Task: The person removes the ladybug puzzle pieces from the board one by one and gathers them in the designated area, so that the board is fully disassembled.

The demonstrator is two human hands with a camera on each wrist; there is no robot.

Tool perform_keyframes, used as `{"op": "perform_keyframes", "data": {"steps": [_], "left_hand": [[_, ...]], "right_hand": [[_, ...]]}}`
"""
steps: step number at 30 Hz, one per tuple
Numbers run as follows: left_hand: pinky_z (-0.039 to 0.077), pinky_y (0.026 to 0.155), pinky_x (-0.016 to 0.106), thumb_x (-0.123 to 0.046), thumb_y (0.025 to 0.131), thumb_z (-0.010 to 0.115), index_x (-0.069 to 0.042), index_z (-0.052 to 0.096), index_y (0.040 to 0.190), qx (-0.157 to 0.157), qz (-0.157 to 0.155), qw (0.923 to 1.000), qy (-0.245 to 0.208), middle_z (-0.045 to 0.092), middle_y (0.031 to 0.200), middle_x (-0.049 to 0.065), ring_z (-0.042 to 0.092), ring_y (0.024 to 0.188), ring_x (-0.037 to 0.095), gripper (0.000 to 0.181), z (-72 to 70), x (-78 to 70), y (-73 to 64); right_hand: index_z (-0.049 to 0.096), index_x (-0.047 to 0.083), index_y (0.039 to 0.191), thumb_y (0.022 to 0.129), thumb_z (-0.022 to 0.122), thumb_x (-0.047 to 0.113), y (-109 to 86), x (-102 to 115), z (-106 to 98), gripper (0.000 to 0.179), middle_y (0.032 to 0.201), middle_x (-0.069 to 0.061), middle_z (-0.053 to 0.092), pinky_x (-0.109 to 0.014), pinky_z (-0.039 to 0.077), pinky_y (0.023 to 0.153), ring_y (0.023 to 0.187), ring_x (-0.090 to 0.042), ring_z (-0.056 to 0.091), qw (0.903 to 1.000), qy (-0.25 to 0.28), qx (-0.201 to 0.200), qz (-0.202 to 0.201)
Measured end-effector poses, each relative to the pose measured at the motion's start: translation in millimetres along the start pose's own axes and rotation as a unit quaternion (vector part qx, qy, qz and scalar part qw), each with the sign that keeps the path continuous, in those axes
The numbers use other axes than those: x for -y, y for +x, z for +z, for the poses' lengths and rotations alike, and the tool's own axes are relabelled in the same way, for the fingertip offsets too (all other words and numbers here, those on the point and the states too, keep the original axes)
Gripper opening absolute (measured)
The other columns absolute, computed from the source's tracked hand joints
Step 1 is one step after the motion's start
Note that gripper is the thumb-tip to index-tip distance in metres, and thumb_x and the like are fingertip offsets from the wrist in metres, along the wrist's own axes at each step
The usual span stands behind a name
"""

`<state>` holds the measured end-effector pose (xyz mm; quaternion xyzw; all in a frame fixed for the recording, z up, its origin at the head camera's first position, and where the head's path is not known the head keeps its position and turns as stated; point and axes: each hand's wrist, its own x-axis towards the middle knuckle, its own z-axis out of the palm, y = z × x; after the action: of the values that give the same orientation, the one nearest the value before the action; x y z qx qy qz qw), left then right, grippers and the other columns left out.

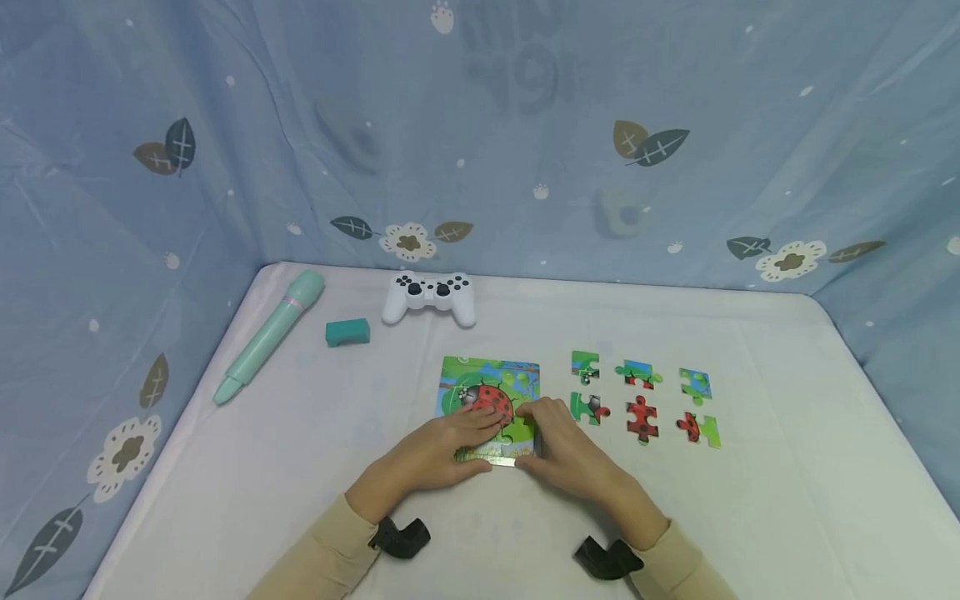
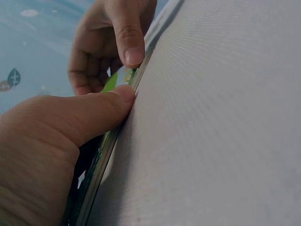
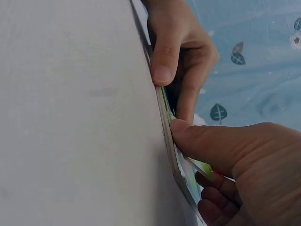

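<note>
Left hand has its fingers laid straight across the flat, square green-and-red ladybug puzzle; right hand is curled round its near right corner, probably pinching it, kinda hard to see.

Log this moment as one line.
left hand: resting on puzzle | right hand: at puzzle's lower right corner | six loose pieces: right of puzzle

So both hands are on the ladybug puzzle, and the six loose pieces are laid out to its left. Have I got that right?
Not quite: the six loose pieces lie to the right of the ladybug puzzle, as the head view shows. The left hand and right hand are indeed both on the puzzle.
</note>
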<state>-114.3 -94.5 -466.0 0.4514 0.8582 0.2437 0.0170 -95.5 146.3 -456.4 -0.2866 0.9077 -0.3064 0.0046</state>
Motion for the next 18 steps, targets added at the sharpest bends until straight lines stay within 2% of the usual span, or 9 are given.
{"op": "perform_keyframes", "data": {"steps": [8, 18], "left_hand": [[0.031, 0.115, 0.036, -0.037, 0.089, 0.065, -0.009, 0.052, 0.137, -0.007, 0.008, 0.9999, 0.007, 0.049, 0.142, 0.003, 0.044, 0.133, 0.017, 0.057, 1.4, 1.6, -0.5], [0.030, 0.116, 0.035, -0.038, 0.089, 0.064, -0.010, 0.052, 0.136, -0.005, 0.005, 1.0000, 0.006, 0.049, 0.143, 0.002, 0.043, 0.134, 0.016, 0.056, 2.0, 1.6, -0.5]], "right_hand": [[0.052, 0.005, 0.126, 0.079, 0.077, 0.022, -3.5, -2.3, -3.4, 0.056, 0.118, -0.003, 0.056, -0.039, 0.049, 0.092, 0.109, -0.017, 0.049, 0.9998, -0.017, 0.013, 0.002], [0.055, 0.003, 0.127, 0.081, 0.075, 0.023, -4.9, -1.8, -6.6, 0.054, 0.115, -0.004, 0.060, -0.037, 0.051, 0.089, 0.106, -0.017, 0.053, 0.9993, -0.038, 0.001, -0.005]]}}
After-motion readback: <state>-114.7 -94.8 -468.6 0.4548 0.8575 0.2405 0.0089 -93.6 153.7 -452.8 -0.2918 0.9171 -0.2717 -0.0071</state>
